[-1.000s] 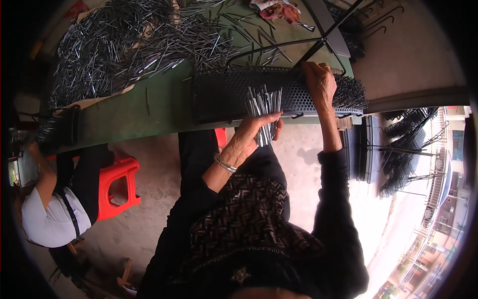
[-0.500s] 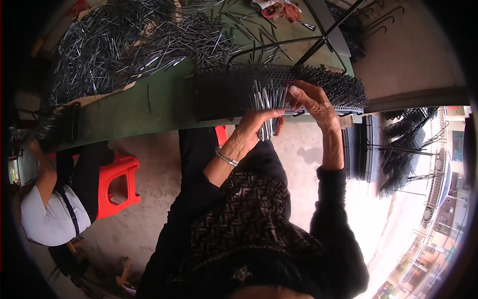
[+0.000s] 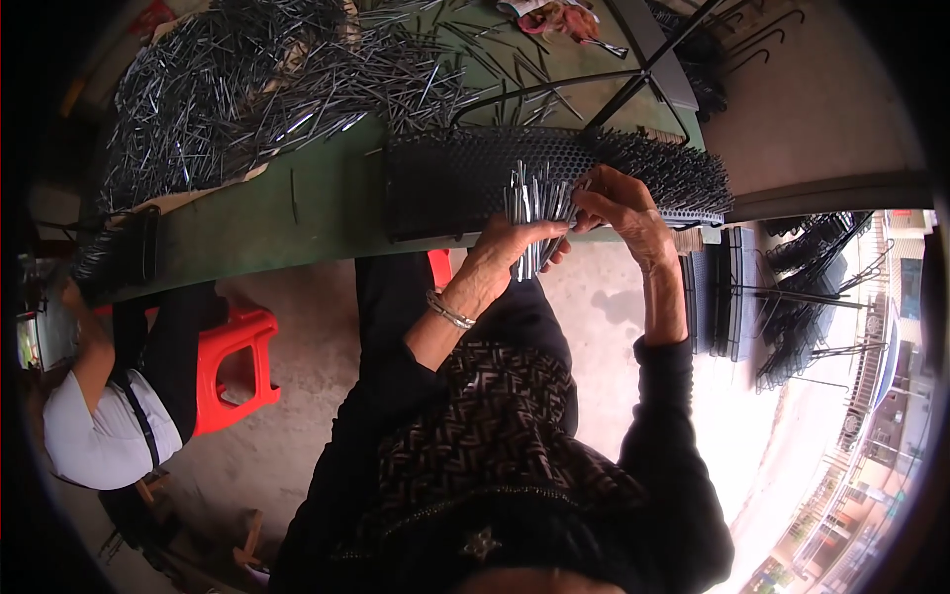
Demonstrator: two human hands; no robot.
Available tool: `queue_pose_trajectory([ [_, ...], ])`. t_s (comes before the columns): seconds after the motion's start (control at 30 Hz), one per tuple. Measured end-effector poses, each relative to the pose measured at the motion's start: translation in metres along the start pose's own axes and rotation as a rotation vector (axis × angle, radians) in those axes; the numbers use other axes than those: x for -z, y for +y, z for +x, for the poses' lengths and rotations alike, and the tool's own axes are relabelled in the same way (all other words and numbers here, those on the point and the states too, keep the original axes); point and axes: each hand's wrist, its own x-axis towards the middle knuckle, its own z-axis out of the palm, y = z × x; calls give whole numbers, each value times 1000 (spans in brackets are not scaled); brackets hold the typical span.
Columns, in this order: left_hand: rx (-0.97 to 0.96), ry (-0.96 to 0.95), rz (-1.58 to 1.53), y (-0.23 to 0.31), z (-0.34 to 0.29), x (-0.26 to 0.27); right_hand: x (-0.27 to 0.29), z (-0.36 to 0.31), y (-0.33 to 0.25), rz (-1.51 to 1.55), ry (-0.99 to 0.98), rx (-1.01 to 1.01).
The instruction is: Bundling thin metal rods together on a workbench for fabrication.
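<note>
A bundle of thin metal rods [image 3: 531,210] stands upright in my left hand [image 3: 498,249], whose thumb and fingers are wrapped round it. My right hand [image 3: 623,210] is at the right side of the bundle, its thumb and fingers pinched together; whatever lies between the fingertips is too small to make out. Just beyond both hands, a black perforated panel [image 3: 450,168] lies along the table's near edge. Its right part is densely filled with upright dark rods [image 3: 668,168], while bare holes show on the left and middle.
A big heap of loose rods [image 3: 237,99] covers the far left of the green table [image 3: 228,233]. A black metal frame [image 3: 554,89] rises behind the panel. At left, a co-worker in a white top [image 3: 109,426] sits by a red stool [image 3: 236,366]. Racks of black panels [image 3: 727,297] stand at right.
My right hand has come down slightly from the panel's edge to the bundle, its fingers closing at the rods. My left hand stays almost in place, still holding the bundle.
</note>
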Motion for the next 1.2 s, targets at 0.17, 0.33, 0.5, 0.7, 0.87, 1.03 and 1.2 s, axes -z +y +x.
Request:
queue_pose_trajectory([
  [0.17, 48, -14, 7, 3, 1, -1, 2, -3, -2, -20, 13, 3],
  [0.33, 73, -72, 23, 5, 2, -1, 6, -3, 1, -39, 24, 10],
  [0.5, 120, -11, 13, 1, 5, 0, 7, -4, 1, -8, 25, -6],
  [0.7, 94, 13, 31, 0, 4, -6, 12, -7, 3, -45, 51, -1],
  [0.87, 156, 15, -101, -6, 10, 7, 32, -8, -4, -131, 399, 224],
  [1.03, 177, -82, -315, -10, 11, 2, 51, 20, 20, -368, 776, 396],
  [1.2, 185, -103, -329, -14, 9, -1, 52, 38, 34, -417, 813, 409],
])
